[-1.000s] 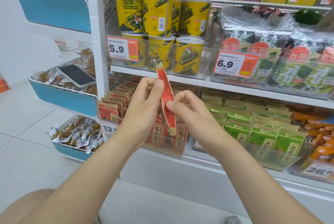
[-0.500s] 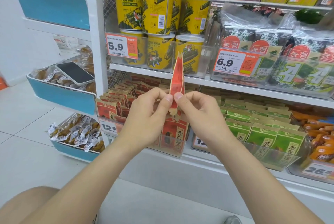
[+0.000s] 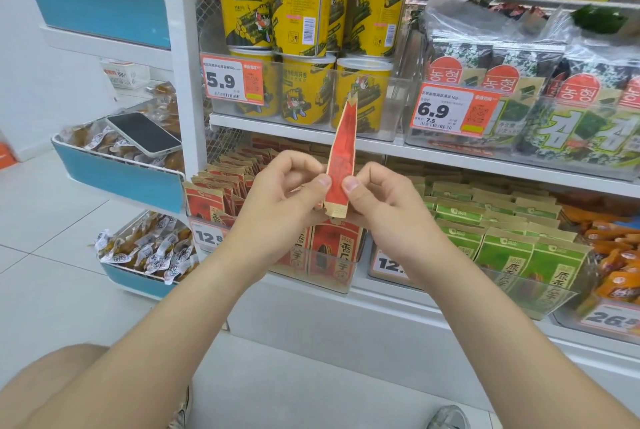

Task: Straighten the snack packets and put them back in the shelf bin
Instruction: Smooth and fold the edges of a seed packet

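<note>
One packet (image 3: 343, 148) between left hand (image 3: 277, 201), right hand (image 3: 384, 206)

Upper white shelf (image 3: 450, 151): clear bins (image 3: 394, 106) of yellow canisters (image 3: 304, 92) and seaweed packs (image 3: 554, 116). Lower shelf (image 3: 360, 286): bins with red snack packets (image 3: 207, 200), green packets (image 3: 502, 248), orange packs (image 3: 616, 255) far right.

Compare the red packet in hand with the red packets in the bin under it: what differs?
1. The held red packet is up in the air, pinched near its lower end by the left hand and right hand. The binned red packets stand in the clear bin, untouched.
2. The held red packet shows edge-on, a narrow strip. The binned red packets face front, print showing.
Shared: red with tan edges, roughly upright.
</note>
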